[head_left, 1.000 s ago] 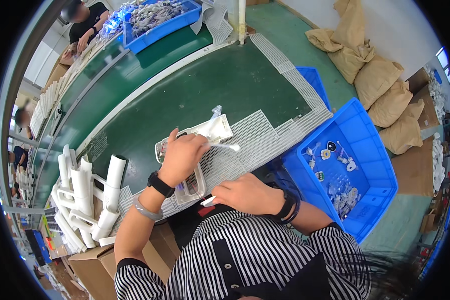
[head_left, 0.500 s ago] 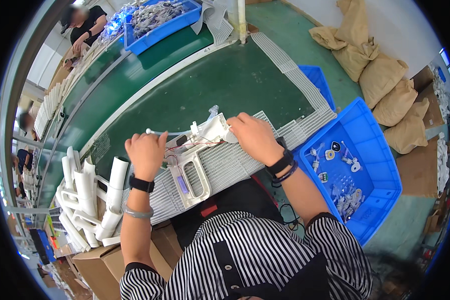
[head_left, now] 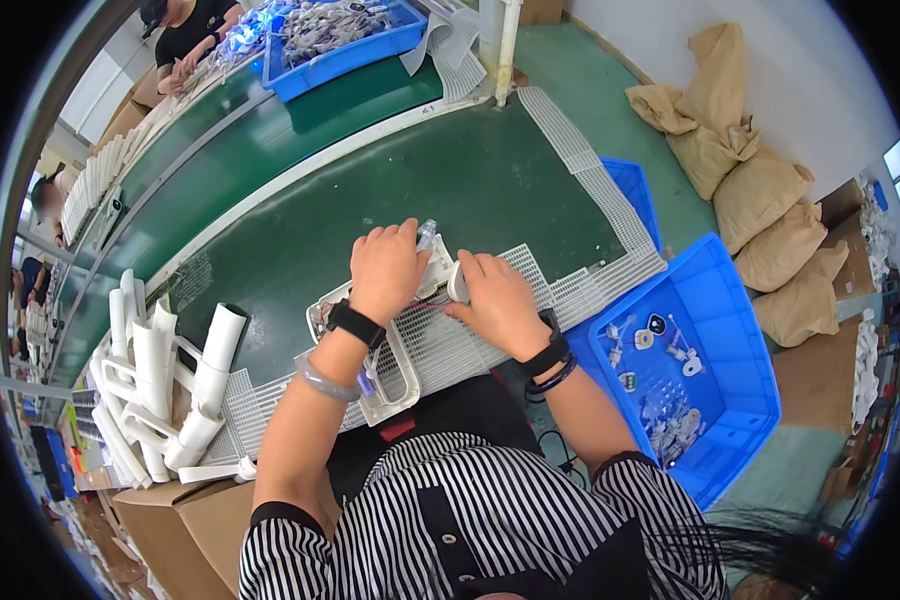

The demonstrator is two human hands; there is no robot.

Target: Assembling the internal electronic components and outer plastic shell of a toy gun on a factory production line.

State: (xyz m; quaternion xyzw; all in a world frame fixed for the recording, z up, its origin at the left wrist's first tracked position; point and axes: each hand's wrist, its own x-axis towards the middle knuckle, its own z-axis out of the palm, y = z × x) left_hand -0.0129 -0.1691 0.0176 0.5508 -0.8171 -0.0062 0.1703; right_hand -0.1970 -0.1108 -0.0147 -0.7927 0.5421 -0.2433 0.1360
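Observation:
A white plastic housing (head_left: 403, 405) with a looped handle lies open on the white mesh strip, partly covered by my hands. My left hand (head_left: 385, 268) is over its upper part with curled fingers; what they hold is hidden under it. A small clear plastic part (head_left: 427, 235) shows beside those fingertips. My right hand (head_left: 500, 305) grips a round white piece (head_left: 458, 285) at the housing's right end. Thin red wires (head_left: 432, 304) run between the hands. A purple cylindrical part (head_left: 366, 385) sits in the handle section, near my left wrist.
White tube-shaped housings (head_left: 155, 370) are piled at left above a cardboard box (head_left: 205, 530). A blue bin (head_left: 720, 300) with small parts stands at right. Beyond the green work surface (head_left: 320, 210), a blue tray (head_left: 355, 50) holds more parts. A person (head_left: 185, 45) works at far left.
My left hand has moved right, from beside the housing's left end to over its upper part. The thin pale tube near it is now hidden. My right hand stays at the right end.

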